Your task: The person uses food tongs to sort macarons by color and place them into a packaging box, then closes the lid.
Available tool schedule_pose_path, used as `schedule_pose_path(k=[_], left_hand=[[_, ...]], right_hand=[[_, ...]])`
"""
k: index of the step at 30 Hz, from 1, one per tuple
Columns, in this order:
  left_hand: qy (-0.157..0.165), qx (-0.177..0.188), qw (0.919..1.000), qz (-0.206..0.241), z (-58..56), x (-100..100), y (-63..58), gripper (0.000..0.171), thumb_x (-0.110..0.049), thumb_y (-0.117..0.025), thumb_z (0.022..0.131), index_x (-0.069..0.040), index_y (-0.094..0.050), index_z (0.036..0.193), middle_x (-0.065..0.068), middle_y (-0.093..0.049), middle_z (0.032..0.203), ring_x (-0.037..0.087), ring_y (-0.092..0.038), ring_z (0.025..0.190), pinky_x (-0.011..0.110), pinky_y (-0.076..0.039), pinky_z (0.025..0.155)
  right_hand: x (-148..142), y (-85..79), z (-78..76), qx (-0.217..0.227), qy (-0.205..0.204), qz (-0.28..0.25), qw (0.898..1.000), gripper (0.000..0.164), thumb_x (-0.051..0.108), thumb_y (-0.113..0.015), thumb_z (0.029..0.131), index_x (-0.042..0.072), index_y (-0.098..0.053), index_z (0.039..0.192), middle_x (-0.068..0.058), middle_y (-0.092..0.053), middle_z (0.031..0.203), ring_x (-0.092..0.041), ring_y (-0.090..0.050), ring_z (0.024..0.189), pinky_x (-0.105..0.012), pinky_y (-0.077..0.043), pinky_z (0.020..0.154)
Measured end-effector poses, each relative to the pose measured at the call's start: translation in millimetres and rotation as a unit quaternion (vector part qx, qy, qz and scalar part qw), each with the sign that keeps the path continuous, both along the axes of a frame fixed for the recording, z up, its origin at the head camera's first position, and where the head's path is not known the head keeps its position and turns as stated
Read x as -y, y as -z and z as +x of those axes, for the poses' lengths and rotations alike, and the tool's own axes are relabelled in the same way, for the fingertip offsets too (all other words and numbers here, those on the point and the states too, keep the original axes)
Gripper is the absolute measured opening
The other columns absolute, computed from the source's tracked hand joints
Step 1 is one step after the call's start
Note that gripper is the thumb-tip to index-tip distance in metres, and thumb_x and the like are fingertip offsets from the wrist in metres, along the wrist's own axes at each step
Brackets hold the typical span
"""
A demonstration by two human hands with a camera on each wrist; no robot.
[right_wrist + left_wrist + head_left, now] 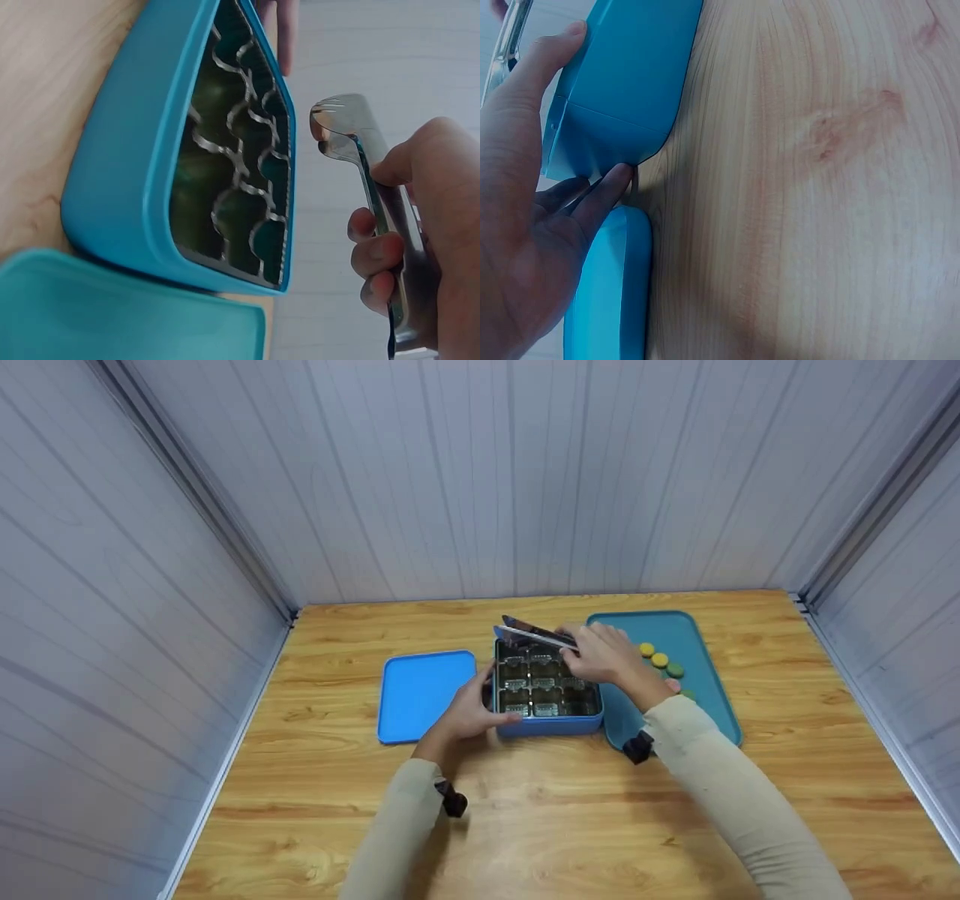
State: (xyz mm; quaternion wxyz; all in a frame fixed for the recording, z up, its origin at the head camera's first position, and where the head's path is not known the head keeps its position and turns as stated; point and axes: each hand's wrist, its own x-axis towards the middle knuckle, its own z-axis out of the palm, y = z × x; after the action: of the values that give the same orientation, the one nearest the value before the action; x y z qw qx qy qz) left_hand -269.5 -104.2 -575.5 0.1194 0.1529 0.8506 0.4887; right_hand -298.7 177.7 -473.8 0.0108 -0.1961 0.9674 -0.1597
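A blue box (551,726) with a clear divided insert (546,682) stands on the table. My left hand (471,711) holds its near left corner, thumb along the front wall and fingers against the left side. In the left wrist view, that thumb (559,49) lies near the box's upper edge. My right hand (600,652) grips metal serving tongs (536,636) above the back of the box. In the right wrist view, the tongs' tips (337,124) sit close together; whether anything is between them I cannot tell.
Left of the box lies a flat blue lid (424,697). At the right, a teal tray (701,690) carries several small round macarons, including a yellow macaron (659,660) and a green macaron (675,670); my right forearm partly covers it. A panelled wall (465,495) rises behind the table.
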Motion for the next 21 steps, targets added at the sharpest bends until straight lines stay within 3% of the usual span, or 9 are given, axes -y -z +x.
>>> schedule_pose_path(k=[10, 21], left_hand=[[0.0, -0.003, 0.9997, 0.023, -0.7, -1.1, 1.5, 0.121, -0.025, -0.096, 0.09, -0.01, -0.02, 0.182, 0.02, -0.046, 0.177, 0.042, -0.047, 0.163, 0.063, -0.038, 0.135], [0.002, -0.01, 0.9995, 0.03, -2.1, -0.9, 3.3, 0.119, -0.024, -0.096, 0.09, -0.01, -0.022, 0.181, 0.02, -0.048, 0.176, 0.041, -0.048, 0.162, 0.063, -0.038, 0.135]], right_hand=[[11.5, 15.7, 2.5, 0.001, -0.001, 0.012, 1.0, 0.046, 0.028, -0.059, 0.113, 0.014, -0.066, 0.156, 0.004, -0.04, 0.06, -0.015, -0.034, 0.053, -0.031, -0.025, 0.053], [10.7, 21.2, 2.0, 0.01, -0.004, 0.014, 1.0, 0.046, 0.027, -0.057, 0.114, 0.013, -0.065, 0.157, 0.007, -0.031, 0.054, -0.012, -0.025, 0.048, -0.029, -0.02, 0.05]])
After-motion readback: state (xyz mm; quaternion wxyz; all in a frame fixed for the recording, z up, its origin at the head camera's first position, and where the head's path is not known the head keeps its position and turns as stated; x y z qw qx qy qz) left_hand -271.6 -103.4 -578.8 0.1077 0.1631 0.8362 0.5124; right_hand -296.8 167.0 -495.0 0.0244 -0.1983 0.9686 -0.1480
